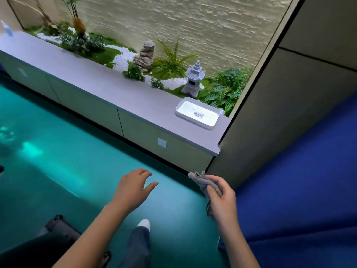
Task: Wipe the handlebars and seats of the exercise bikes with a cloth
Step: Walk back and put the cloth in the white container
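Grey cloth (203, 183), soft, light and probably graspable anywhere along its bunched middle, hung at five o'clock in the right hand (222, 198), fingers (213, 194) curled round it, the left hand (135, 185) spread empty at seven.

- Middle of the cloth (202, 183) vanishes inside the right hand (222, 198).
- At the right end of the counter (96, 78), something tiny in the white tray (193, 120), too small to tell.
- Far left end: a bottle (6, 29), all blur.
- Dark object (58, 227) down left, cut off, unidentifiable.
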{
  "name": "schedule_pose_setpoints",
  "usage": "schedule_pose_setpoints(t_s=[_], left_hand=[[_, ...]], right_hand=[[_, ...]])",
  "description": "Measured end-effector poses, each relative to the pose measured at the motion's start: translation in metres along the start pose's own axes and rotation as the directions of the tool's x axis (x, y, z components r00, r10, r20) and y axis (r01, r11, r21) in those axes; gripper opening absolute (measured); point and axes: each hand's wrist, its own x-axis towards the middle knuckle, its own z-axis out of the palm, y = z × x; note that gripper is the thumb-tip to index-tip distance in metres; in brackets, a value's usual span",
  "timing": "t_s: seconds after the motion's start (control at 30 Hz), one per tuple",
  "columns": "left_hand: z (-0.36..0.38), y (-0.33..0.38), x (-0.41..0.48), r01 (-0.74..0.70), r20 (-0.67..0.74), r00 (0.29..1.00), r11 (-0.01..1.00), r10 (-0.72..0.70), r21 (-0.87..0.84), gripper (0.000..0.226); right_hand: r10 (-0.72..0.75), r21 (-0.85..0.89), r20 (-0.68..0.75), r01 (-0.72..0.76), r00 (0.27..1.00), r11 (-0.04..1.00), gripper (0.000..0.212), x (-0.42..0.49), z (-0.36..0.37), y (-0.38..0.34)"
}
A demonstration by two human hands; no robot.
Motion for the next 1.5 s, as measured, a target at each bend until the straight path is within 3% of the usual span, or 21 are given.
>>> schedule_pose_setpoints(t_s=[0.3,0.6,1.0,1.13,1.37,1.5], left_hand=[[-0.058,-0.065,0.159,-0.019,-0.079,0.997,1.000,0.018,-0.019,0.049],[-0.080,-0.069,0.274,-0.082,-0.039,0.996,0.996,0.080,-0.041,0.046],[-0.105,0.012,0.457,-0.182,-0.036,0.983,0.979,0.180,-0.087,0.047],[-0.110,0.040,0.502,-0.220,-0.040,0.976,0.958,0.216,-0.187,0.046],[-0.111,0.079,0.565,-0.166,0.031,0.973,0.788,0.228,-0.593,0.033],[-0.116,0.095,0.604,0.056,0.221,0.948,0.566,0.228,-0.823,0.035]], right_hand=[[-0.048,-0.002,0.005,0.048,0.999,0.999,0.029,0.129,0.112,-0.044],[-0.036,0.026,-0.102,0.039,0.994,0.999,0.028,0.235,0.143,-0.065],[0.064,0.150,-0.145,-0.042,0.987,0.988,0.032,0.409,0.124,-0.084],[-0.010,0.148,-0.160,0.034,0.987,0.988,0.033,0.452,0.120,-0.097],[-0.089,0.119,-0.146,0.107,0.985,0.987,0.032,0.517,0.135,-0.115],[-0.091,0.112,-0.155,0.110,0.984,0.988,0.030,0.553,0.156,-0.118]])
